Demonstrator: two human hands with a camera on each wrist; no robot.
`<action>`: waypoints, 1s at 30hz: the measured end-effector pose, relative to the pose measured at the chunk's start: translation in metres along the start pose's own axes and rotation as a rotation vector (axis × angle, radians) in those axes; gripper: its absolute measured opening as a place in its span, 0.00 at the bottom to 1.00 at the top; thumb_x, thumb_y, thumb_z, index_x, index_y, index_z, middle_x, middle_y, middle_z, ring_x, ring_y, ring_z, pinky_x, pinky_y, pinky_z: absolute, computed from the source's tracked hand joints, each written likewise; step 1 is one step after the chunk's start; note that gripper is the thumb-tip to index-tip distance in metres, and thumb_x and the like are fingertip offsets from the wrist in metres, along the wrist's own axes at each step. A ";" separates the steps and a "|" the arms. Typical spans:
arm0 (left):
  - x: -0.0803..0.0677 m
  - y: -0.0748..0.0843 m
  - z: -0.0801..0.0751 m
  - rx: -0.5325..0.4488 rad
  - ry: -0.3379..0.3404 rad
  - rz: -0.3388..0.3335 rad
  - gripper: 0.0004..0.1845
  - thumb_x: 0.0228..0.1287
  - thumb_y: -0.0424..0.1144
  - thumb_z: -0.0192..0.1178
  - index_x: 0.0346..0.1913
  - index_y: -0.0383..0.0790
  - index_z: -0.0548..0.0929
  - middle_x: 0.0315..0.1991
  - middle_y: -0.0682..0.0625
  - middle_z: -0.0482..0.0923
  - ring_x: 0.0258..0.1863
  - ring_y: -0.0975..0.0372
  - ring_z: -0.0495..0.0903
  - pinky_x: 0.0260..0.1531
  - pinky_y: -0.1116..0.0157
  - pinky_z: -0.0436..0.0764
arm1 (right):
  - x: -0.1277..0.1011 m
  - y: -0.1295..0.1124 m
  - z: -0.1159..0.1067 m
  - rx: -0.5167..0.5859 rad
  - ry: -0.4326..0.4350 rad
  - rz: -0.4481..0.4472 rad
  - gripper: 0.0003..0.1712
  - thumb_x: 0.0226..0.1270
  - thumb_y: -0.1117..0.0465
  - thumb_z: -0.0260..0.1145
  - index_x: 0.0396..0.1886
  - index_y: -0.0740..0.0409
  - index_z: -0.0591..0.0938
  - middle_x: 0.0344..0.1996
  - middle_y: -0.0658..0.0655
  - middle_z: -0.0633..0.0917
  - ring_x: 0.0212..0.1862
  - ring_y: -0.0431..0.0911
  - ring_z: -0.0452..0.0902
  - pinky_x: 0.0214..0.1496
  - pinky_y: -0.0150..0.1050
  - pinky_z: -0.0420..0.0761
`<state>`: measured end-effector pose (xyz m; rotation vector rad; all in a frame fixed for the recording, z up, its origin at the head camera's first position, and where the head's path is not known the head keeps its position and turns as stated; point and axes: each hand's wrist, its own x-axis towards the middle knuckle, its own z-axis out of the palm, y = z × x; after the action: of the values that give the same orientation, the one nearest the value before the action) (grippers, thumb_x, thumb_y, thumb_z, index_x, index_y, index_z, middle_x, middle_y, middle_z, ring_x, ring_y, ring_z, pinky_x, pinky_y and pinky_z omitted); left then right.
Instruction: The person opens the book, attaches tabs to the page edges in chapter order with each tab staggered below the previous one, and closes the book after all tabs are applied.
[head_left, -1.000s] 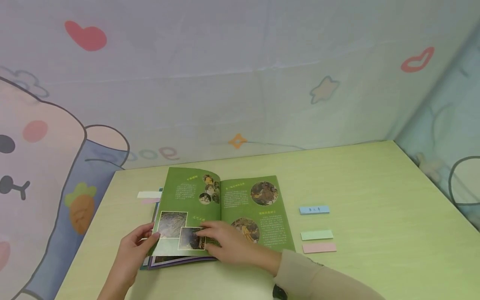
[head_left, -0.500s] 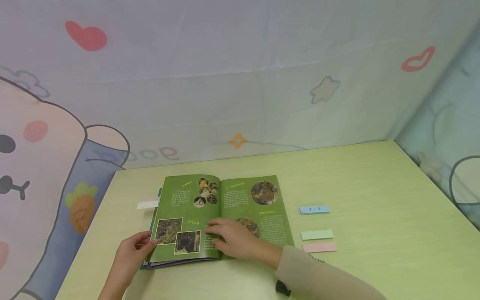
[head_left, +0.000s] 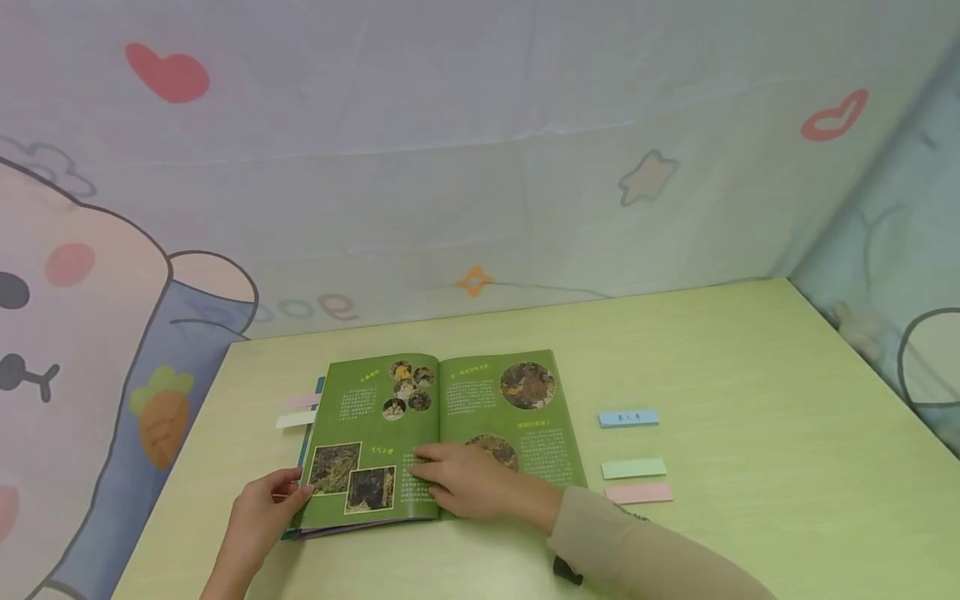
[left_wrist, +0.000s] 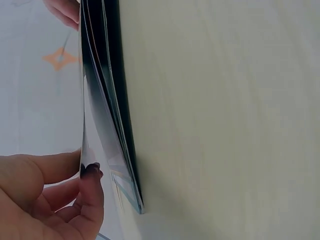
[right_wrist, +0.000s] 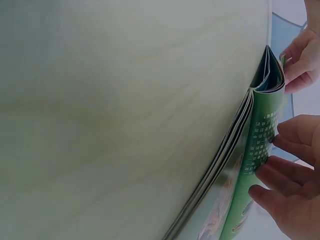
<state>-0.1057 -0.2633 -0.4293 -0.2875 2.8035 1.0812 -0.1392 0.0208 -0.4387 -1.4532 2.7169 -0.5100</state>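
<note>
An open book [head_left: 480, 396] with green pages, round and square photos and printed text lies on the table. At its lower left corner my left hand [head_left: 258, 508] pinches the left page between thumb and fingers; the left wrist view shows that page [left_wrist: 86, 135] held apart from the pages below. My right hand [head_left: 468, 479] rests on the book by the spine, fingers relaxed and tips on the left page; it covers part of the lower right photo. In the right wrist view its fingertips [right_wrist: 257, 192] touch the green page.
White and pink tabs [head_left: 296, 419] stick out from the book's left edge. To the right lie a blue sticky-note pad [head_left: 628, 418] with handwriting, a green pad [head_left: 633, 468] and a pink pad [head_left: 639, 494]. A printed cloth [head_left: 480, 167] hangs behind the table.
The left page has come down from raised to nearly flat, my left hand lowering slightly with it. My right hand has shifted a little right, toward the spine.
</note>
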 end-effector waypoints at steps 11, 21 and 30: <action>0.002 -0.001 0.004 0.182 0.019 0.037 0.20 0.59 0.34 0.62 0.48 0.21 0.77 0.27 0.49 0.77 0.32 0.52 0.79 0.26 0.60 0.75 | 0.001 -0.004 0.000 -0.191 -0.110 -0.056 0.24 0.69 0.59 0.57 0.64 0.56 0.71 0.64 0.58 0.69 0.65 0.46 0.65 0.64 0.33 0.65; 0.005 0.002 0.007 0.282 -0.025 0.057 0.20 0.59 0.35 0.62 0.48 0.19 0.76 0.21 0.50 0.69 0.21 0.60 0.66 0.20 0.65 0.63 | 0.000 -0.004 0.000 -0.256 -0.125 -0.079 0.24 0.70 0.58 0.56 0.64 0.54 0.71 0.64 0.57 0.69 0.64 0.44 0.65 0.61 0.31 0.67; 0.007 0.001 0.009 0.345 -0.025 0.065 0.21 0.58 0.35 0.62 0.47 0.18 0.75 0.18 0.49 0.67 0.19 0.60 0.64 0.18 0.65 0.62 | -0.003 -0.001 0.003 -0.251 -0.166 -0.089 0.24 0.73 0.57 0.52 0.67 0.52 0.68 0.67 0.56 0.65 0.66 0.44 0.62 0.60 0.32 0.69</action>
<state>-0.1120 -0.2573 -0.4369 -0.1454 2.9262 0.5872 -0.1365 0.0216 -0.4417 -1.5955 2.6694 -0.0443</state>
